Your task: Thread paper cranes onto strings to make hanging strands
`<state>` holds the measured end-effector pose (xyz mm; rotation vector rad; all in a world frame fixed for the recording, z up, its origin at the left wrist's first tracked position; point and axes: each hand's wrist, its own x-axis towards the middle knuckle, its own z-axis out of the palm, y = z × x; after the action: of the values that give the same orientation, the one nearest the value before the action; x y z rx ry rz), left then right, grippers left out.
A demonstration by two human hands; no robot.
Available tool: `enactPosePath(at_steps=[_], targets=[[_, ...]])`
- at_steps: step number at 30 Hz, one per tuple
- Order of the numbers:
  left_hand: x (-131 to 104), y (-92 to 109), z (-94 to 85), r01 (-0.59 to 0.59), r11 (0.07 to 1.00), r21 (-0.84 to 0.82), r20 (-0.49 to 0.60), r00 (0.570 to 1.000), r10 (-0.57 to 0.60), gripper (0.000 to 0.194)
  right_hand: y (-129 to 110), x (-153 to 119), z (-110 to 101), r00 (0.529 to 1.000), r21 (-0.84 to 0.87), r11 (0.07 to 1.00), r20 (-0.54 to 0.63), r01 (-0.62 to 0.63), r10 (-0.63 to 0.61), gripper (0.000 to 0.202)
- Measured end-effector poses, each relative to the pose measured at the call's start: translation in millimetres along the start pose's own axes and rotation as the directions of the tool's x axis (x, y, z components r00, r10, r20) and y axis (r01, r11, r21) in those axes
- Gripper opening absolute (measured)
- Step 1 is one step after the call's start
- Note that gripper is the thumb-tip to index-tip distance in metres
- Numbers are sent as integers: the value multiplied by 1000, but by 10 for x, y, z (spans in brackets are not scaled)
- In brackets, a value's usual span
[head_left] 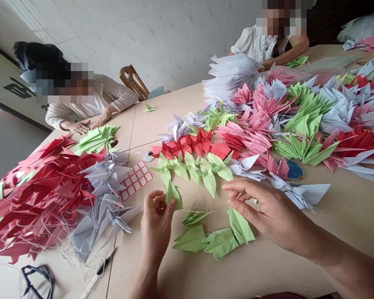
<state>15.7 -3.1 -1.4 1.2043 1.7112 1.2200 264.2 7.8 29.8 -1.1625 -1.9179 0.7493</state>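
the left hand [157, 212] is closed, its thumb and fingers clamped on a folded green paper piece [173, 196]. the right hand [263, 209] hovers to the right of it, index finger and thumb slightly apart; i cannot tell whether a thin thread is pinched there.

between and just below the hands, loose green folds [220, 241] lie on the table [162, 270]. just beyond the hands runs a row of light green folded shapes [193, 168], with red ones [187, 143] behind it. farther right is a big heap of pink, green, white and red folds [268, 112], beside a white stack [232, 74].

to the left lie a red pile [46, 195], pale folds [107, 178], a red-grid sheet [136, 180], a pen [104, 263] and black-handled scissors [39, 278]. two people sit across, one with both hands [89, 122] near green sheets [98, 139].
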Motion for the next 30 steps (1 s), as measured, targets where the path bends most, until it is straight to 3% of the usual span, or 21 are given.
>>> enactPosePath(at_steps=[2, 6, 10, 12, 15, 21, 23, 27, 30], targets=[[44, -58, -22, 14, 997, 79, -10, 1000, -13, 31, 68, -104, -65, 998, -104, 993, 41, 54, -50, 19], [71, -103, -51, 36, 981, 189, -72, 997, -22, 32, 228, -378, -45, 981, -264, 964, 192, 26, 26, 27], [54, -123, -48, 36, 861, 507, -68, 998, -2, 25, 324, -547, 77, 974, -340, 940, 203, -22, 96, 46], [47, -151, -39, -8, 789, 615, -16, 1000, 23, 24, 331, -569, 125, 976, -328, 943, 180, -60, 125, 50], [49, -192, -35, -174, 725, 666, 69, 983, 172, 25, 311, -564, 151, 981, -246, 961, 118, -124, 157, 48], [-87, -29, -12, -465, 651, 600, 120, 857, 502, 17, 265, -576, 88, 986, -101, 988, 102, -120, 131, 37], [-213, 87, 35, -571, 638, 517, 192, 803, 564, 13, 257, -600, 68, 989, -69, 993, 109, -98, 105, 35], [-473, 252, 185, -664, 698, 270, 473, 722, 504, 23, 246, -659, 70, 998, -17, 999, 40, -40, 40, 28], [-583, 277, 294, -652, 738, 171, 546, 686, 480, 29, 226, -682, 87, 998, -19, 999, -53, 45, -46, 20]])
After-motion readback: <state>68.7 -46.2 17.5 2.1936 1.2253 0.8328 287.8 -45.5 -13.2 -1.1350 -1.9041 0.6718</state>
